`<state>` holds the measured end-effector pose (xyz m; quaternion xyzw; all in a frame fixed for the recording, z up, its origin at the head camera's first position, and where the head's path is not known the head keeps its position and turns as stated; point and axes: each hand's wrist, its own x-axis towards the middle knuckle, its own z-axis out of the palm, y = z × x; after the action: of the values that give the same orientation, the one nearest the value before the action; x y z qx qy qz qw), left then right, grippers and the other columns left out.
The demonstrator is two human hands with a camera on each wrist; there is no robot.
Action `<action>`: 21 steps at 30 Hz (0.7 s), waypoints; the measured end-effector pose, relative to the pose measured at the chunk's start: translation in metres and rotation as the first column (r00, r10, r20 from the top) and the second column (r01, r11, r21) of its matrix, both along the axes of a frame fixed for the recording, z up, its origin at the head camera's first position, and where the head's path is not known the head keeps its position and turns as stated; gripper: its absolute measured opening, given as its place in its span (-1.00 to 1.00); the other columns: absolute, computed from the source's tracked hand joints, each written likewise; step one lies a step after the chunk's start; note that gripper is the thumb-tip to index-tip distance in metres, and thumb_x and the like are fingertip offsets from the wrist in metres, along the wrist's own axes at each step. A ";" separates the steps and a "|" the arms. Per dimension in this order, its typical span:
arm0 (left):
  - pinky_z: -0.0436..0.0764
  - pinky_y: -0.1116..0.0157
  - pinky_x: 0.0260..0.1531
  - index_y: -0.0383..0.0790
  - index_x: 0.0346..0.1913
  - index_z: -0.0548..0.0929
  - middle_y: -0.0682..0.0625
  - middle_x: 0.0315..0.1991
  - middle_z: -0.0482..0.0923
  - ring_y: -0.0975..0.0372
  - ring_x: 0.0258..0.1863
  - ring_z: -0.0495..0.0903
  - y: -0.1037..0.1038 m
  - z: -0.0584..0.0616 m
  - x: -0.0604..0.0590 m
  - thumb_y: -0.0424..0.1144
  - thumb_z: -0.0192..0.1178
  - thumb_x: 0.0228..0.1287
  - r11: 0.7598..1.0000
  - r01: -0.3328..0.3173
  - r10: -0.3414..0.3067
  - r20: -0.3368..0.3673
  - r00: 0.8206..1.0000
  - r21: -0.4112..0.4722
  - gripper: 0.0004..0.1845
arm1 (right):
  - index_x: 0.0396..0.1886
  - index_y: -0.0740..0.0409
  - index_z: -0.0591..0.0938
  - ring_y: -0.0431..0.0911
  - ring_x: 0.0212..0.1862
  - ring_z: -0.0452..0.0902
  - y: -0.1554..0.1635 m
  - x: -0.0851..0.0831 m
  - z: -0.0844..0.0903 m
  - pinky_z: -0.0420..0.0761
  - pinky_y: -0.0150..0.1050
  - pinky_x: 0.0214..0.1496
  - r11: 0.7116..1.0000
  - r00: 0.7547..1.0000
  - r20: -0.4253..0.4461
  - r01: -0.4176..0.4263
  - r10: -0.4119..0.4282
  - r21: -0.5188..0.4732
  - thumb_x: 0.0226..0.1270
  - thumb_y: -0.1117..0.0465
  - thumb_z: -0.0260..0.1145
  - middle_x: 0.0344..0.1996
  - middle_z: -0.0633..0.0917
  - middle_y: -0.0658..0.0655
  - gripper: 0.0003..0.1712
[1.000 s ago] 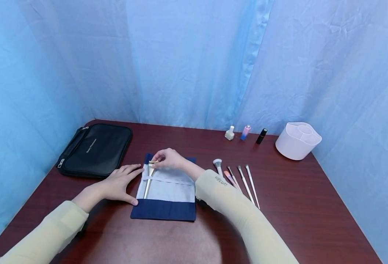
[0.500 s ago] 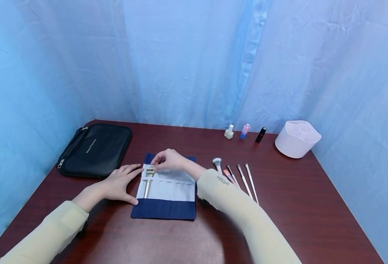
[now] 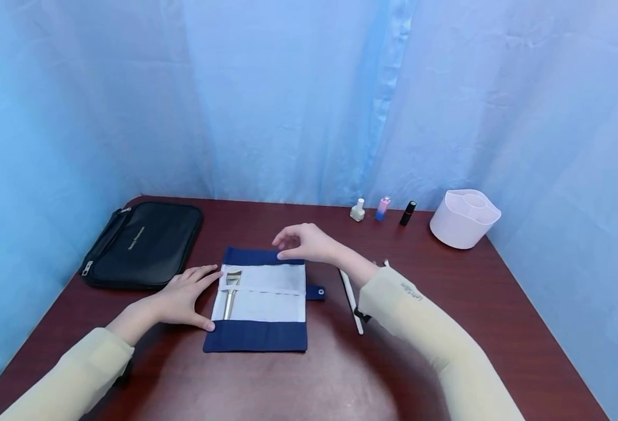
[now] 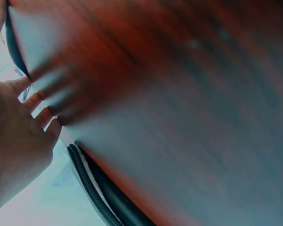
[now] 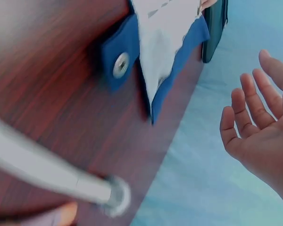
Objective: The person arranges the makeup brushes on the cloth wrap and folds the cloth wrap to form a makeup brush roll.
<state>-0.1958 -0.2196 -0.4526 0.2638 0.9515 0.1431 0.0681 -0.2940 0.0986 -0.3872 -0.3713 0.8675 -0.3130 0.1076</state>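
A navy and white fabric brush roll (image 3: 256, 337) lies unfolded on the table. A gold makeup brush (image 3: 229, 304) is in its left part, passing under the white strap, its lower end tucked into the navy pocket. My left hand (image 3: 185, 297) rests with spread fingers at the roll's left edge, the thumb on the lower left edge. My right hand (image 3: 311, 242) is raised at the roll's upper right corner with fingers loosely bent; the right wrist view shows its palm holding nothing. Below the right forearm lies a white-handled brush (image 3: 352, 304), partly hidden.
A black zip case (image 3: 148, 245) sits at the back left, beside the left hand. Nail polish (image 3: 358, 211), a pink-blue bottle (image 3: 382, 209), a black tube (image 3: 407, 214) and a white organizer (image 3: 463, 222) stand at the back right. The roll's snap tab (image 3: 316, 293) sticks out rightward.
My right hand has left the gold brush's head and moved right, past the roll's upper right corner. Its forearm now covers most of the loose brushes. The left hand stays at the roll's edge.
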 end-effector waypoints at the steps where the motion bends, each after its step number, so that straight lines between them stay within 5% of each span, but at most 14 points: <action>1: 0.12 -0.28 0.20 -0.21 0.43 0.19 -0.21 0.42 0.08 -0.12 0.33 0.09 0.000 0.000 0.000 0.43 0.33 -0.26 1.000 0.001 -0.001 -0.001 1.000 0.001 0.21 | -0.02 0.10 0.64 -0.27 -0.14 0.58 0.006 0.002 0.001 0.57 -0.35 -0.05 1.000 1.000 -0.014 0.006 -0.006 0.007 0.20 0.07 0.38 -0.18 0.70 -0.01 -0.63; 10: 0.15 -0.28 0.18 -0.21 0.42 0.20 -0.22 0.42 0.08 -0.13 0.32 0.10 0.000 0.000 0.001 0.44 0.32 -0.27 1.000 0.001 -0.001 -0.005 1.000 0.007 0.21 | -0.09 0.05 0.66 -0.22 -0.19 0.58 0.060 0.024 -0.001 0.60 -0.30 -0.14 0.996 0.993 -0.089 0.085 -0.082 0.031 0.18 0.14 0.39 -0.20 0.70 0.02 -0.71; 21: 0.18 -0.28 0.15 -0.23 0.41 0.21 -0.23 0.41 0.10 -0.14 0.31 0.11 -0.001 0.002 0.002 0.42 0.34 -0.28 1.000 -0.008 0.008 0.001 1.000 0.007 0.20 | -0.18 0.21 0.67 -0.24 -0.40 0.51 0.101 0.046 -0.030 0.55 -0.37 -0.35 0.962 0.958 -0.108 0.272 -0.266 0.040 0.11 0.21 0.44 -0.44 0.64 -0.04 -0.73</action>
<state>-0.1934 -0.2205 -0.4502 0.2604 0.9519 0.1467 0.0671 -0.2480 0.2000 -0.4170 -0.2624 0.9225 -0.2816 0.0300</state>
